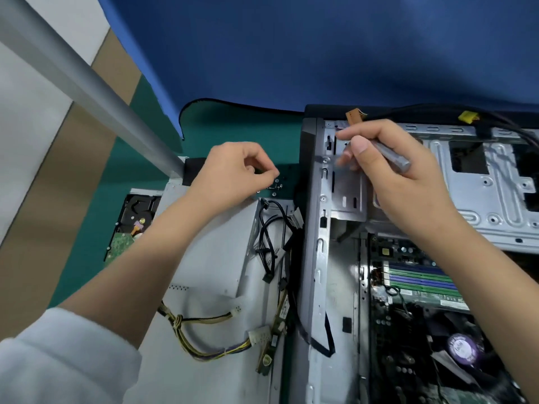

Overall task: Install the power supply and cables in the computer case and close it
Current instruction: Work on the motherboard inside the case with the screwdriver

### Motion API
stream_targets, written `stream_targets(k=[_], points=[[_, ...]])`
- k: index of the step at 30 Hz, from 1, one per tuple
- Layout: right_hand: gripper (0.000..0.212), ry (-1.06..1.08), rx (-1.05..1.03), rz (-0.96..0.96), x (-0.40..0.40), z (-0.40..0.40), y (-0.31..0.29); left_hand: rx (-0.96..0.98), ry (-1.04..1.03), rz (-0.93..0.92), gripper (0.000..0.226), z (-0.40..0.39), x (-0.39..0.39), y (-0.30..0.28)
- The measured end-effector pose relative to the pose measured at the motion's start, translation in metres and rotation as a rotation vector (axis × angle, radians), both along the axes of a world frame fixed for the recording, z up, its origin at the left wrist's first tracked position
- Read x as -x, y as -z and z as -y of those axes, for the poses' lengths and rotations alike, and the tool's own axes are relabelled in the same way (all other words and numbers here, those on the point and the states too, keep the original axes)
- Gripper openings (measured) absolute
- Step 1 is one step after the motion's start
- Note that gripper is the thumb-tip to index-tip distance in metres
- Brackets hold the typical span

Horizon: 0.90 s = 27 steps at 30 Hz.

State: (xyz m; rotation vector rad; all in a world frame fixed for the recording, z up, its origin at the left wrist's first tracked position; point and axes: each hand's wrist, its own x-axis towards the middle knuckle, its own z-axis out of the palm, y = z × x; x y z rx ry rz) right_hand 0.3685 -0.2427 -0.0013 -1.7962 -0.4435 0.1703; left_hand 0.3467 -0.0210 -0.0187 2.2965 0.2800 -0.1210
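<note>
- Two hands at work: my left hand point(233, 170) pinches at small screws point(275, 188) on the green bench point(140, 182).
- My right hand point(399, 170) grips a screwdriver point(388, 154) over the open computer case point(320, 258).
- Power supply point(210, 258) lies outside, beside the case, cables point(204, 330) loose.
- Step, I judge: fetching a screw; seating the supply comes next.

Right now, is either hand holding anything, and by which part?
The right hand holds a grey screwdriver around its handle. The left hand pinches its fingertips over small screws on the mat; whether one is held cannot be told.
</note>
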Motion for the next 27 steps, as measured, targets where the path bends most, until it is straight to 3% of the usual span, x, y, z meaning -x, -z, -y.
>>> stream_targets(k=[3, 6, 10, 19, 27], points=[[0.017, -0.022, -0.136, -0.048, 0.025, 0.021, -0.01, 0.376, -0.148, 0.107, 0.008, 0.025, 0.027, -0.025], [0.016, -0.019, -0.271, -0.104, 0.052, 0.048, -0.017, 0.752, -0.15, 0.163, 0.01, 0.058, 0.057, -0.045], [0.024, 0.028, -0.442, -0.147, 0.082, 0.083, -0.024, 1.12, -0.104, 0.086, 0.014, 0.103, 0.09, -0.047], [0.013, 0.127, -0.537, -0.156, 0.127, 0.134, -0.025, 1.421, -0.167, -0.101, 0.019, 0.191, 0.119, -0.029], [0.011, 0.196, -0.538, -0.167, 0.153, 0.149, -0.008, 1.426, -0.134, -0.131, 0.02, 0.215, 0.129, -0.014]])
